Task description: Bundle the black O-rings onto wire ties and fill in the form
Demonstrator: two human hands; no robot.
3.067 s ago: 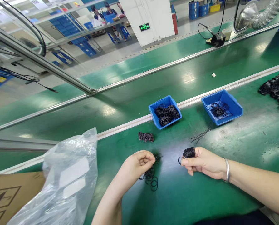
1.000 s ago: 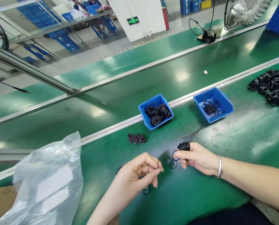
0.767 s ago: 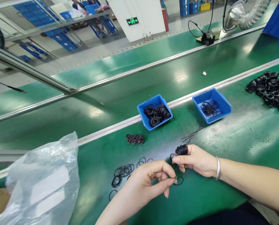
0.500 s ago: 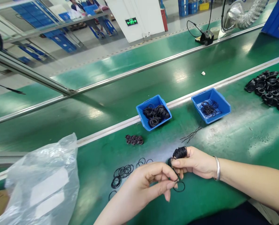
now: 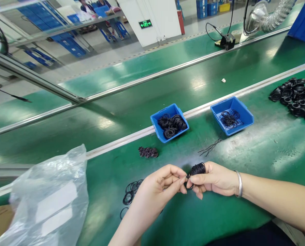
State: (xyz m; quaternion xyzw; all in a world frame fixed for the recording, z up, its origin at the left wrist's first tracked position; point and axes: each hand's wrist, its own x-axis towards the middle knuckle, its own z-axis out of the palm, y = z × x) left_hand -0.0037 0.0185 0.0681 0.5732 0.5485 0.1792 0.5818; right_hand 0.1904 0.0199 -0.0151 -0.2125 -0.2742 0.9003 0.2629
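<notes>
My right hand (image 5: 214, 178) is closed around a thick bundle of thin black rubber rings (image 5: 198, 168), whose stacked coils stand out above the fingers. The fingertips of my left hand (image 5: 171, 181) meet in a pinch right beside the right thumb. A thin black rubber ring is in that pinch, though the fingers hide most of it. Loose rubber rings (image 5: 128, 197) lie on the green table, partly behind my left forearm. Farther back sits a small dark cluster of coiled pieces (image 5: 148, 152).
Two blue bins, one (image 5: 165, 139) fuller and one (image 5: 247, 118) at right, hold black rings. Thin black strands (image 5: 210, 148) lie between. Black curved parts (image 5: 295, 97) are heaped at far right. A clear plastic bag (image 5: 57, 201) fills the left; a soldering iron stand (image 5: 226, 41) is at back.
My left hand has moved up to the bundle, and the ring that hung below its fingertips is now mostly hidden. My right hand keeps hold of the bundle. The view has shifted slightly.
</notes>
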